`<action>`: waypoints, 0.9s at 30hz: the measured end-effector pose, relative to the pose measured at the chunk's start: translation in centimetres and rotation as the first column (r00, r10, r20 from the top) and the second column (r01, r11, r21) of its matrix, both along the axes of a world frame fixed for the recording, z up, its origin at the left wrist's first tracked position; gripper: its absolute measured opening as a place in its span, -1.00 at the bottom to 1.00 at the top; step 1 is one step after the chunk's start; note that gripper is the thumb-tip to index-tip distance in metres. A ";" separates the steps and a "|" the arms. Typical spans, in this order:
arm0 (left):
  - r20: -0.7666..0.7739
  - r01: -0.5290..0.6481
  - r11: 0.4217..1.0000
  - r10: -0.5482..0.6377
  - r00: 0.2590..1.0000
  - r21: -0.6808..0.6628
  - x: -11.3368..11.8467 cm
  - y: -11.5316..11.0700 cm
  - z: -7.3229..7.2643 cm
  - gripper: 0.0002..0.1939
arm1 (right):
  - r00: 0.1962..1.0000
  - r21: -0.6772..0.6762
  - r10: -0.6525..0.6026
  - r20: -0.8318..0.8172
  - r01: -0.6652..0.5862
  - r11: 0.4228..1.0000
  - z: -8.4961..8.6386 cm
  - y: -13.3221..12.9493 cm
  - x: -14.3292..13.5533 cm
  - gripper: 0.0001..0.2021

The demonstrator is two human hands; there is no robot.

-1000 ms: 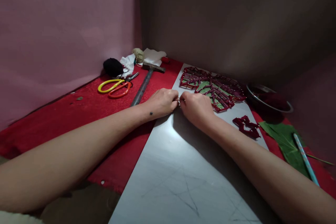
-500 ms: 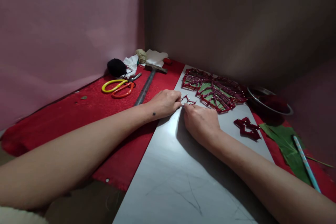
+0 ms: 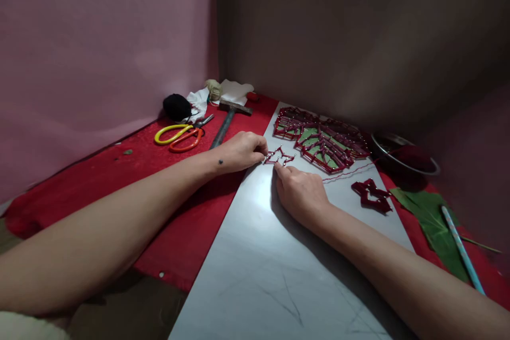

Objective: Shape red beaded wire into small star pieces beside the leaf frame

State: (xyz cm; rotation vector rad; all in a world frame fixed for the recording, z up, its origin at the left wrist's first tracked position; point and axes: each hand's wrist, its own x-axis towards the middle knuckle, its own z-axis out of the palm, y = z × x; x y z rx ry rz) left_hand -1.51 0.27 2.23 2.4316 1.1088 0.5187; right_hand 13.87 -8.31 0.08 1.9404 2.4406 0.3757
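Note:
A small star outline of nails (image 3: 280, 147) wound with dark red yarn stands on the grey-white board (image 3: 239, 255). My left hand (image 3: 249, 150) is closed in a pinch at the star's left point; what its fingertips hold is too small to make out. At the star's near side is my right hand (image 3: 300, 187), fingers curled, index fingertip by the nails. A strand of red yarn (image 3: 346, 171) runs from behind this hand toward a metal bowl (image 3: 432, 170) holding a red yarn ball (image 3: 416, 158). The grip on the strand itself is hidden.
Behind the star lies a large leaf-shaped nail-and-yarn design (image 3: 322, 141); a finished red star (image 3: 371, 195) sits to the right. Scissors (image 3: 185, 138), a hammer (image 3: 225, 125) and black yarn (image 3: 177, 107) rest on red cloth. A green leaf (image 3: 432, 223) and pen (image 3: 462, 249) lie right.
My left hand has shifted slightly left, and my right hand slightly left and down. More of the small star shows between them. The strand toward the bowl is now visible.

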 end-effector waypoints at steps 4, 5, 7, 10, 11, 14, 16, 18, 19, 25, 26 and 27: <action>-0.055 0.051 0.992 -0.045 0.997 0.117 0.1 -0.1 -0.5 -0.82 | 0.999 0.026 0.008 -0.039 -0.007 1.000 -0.4 -0.1 0.0 -0.67; -0.078 0.071 0.986 -0.060 0.995 0.153 0.1 0.0 -0.6 -0.82 | 0.999 0.027 0.011 -0.049 -0.009 1.000 -0.4 -0.1 0.0 -0.68; -0.124 0.104 0.973 -0.079 0.989 0.208 0.2 0.0 -0.6 -0.83 | 0.997 0.026 0.018 -0.069 -0.017 1.000 -0.4 -0.1 0.0 -0.70; -0.220 0.128 0.972 -0.083 0.972 0.200 0.5 0.1 0.1 -0.82 | 0.995 0.020 0.029 -0.099 -0.028 0.999 -0.3 -0.1 -0.1 -0.71; -0.269 0.136 0.974 -0.085 0.960 0.178 0.7 0.1 0.6 -0.82 | 0.994 0.015 0.031 -0.107 -0.029 0.999 -0.2 -0.1 0.0 -0.71; -0.439 0.173 0.978 -0.105 0.892 0.119 1.5 0.1 2.1 -0.80 | 0.991 -0.004 0.035 -0.129 -0.035 0.999 -0.1 -0.1 0.0 -0.71; -0.534 0.186 0.977 -0.102 0.839 0.104 2.1 0.1 2.8 -0.79 | 0.989 -0.014 0.037 -0.140 -0.040 0.999 0.0 -0.1 0.1 -0.70; -0.601 0.184 0.977 -0.081 0.795 0.111 2.6 0.1 3.1 -0.79 | 0.988 -0.024 0.041 -0.150 -0.045 0.999 0.1 -0.1 0.2 -0.70; -0.621 0.182 0.977 -0.073 0.780 0.115 2.8 0.1 3.2 -0.78 | 0.987 -0.031 0.041 -0.154 -0.046 0.998 0.2 -0.2 0.2 -0.70; -0.673 0.136 0.989 -0.062 0.737 0.058 3.5 0.2 3.0 -0.81 | 0.982 -0.059 0.052 -0.181 -0.063 0.996 0.4 -0.2 0.3 -0.70; -0.673 0.106 0.993 -0.048 0.738 0.045 3.6 0.2 2.8 -0.82 | 0.981 -0.059 0.055 -0.186 -0.067 0.996 0.4 -0.2 0.3 -0.71; -0.669 0.077 0.996 -0.035 0.742 0.033 3.6 0.1 2.7 -0.83 | 0.980 -0.057 0.057 -0.191 -0.069 0.996 0.5 -0.2 0.3 -0.71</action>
